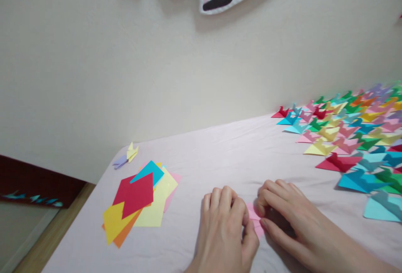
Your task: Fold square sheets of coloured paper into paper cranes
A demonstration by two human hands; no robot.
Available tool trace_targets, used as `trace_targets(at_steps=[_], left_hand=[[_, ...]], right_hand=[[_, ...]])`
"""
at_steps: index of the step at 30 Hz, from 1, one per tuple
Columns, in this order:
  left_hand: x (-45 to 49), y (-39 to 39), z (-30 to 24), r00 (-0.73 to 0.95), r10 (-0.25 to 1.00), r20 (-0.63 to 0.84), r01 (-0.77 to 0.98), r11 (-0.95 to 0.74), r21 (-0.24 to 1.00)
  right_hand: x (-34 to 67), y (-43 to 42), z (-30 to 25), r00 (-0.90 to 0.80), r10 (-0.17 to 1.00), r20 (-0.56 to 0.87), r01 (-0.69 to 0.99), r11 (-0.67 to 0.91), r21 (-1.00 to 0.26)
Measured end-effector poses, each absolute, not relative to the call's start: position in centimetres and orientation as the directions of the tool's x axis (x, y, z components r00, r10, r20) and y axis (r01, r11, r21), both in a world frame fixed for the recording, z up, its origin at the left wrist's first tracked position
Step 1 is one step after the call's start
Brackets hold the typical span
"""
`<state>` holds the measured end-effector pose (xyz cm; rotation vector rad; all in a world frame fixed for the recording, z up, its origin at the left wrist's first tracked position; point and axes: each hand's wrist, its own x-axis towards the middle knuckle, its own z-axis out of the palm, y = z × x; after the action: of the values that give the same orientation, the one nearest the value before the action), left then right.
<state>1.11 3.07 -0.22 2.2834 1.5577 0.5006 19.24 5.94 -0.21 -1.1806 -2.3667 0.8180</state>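
Note:
A small pink paper (253, 217) lies on the pale cloth-covered table (220, 155) near the front edge. My left hand (224, 227) has its fingers curled and pinches the paper's left side. My right hand (289, 218) presses on its right side with bent fingers. Most of the paper is hidden between and under the two hands.
A loose stack of coloured paper squares (138, 199) lies to the left, with two small folded pieces (127, 155) behind it. Several folded paper figures (354, 139) in many colours cover the right side. A cream wall stands behind; the table's left edge drops to a wooden floor.

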Motion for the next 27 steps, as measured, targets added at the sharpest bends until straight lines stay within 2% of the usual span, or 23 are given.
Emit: trace_targets(at_steps=[6, 12, 18, 27], left_hand=[[0.8, 3.3, 0.2, 0.366, 0.929, 0.055, 0.771, -0.336, 0.54], [0.7, 3.3, 0.2, 0.357, 0.933, 0.032, 0.755, -0.309, 0.578], [0.6, 3.3, 0.3, 0.366, 0.931, 0.012, 0.757, -0.305, 0.579], [0.7, 3.2, 0.5, 0.343, 0.939, -0.008, 0.764, -0.274, 0.584]], right_hand=[[19.6, 6.3, 0.2, -0.581, 0.811, 0.067, 0.545, 0.45, -0.707], [19.4, 6.2, 0.2, -0.554, 0.832, 0.038, 0.564, 0.408, -0.718], [18.5, 5.8, 0.4, -0.499, 0.866, -0.018, 0.66, 0.367, -0.655], [19.5, 6.0, 0.0, -0.567, 0.823, -0.034, 0.609, 0.392, -0.689]])
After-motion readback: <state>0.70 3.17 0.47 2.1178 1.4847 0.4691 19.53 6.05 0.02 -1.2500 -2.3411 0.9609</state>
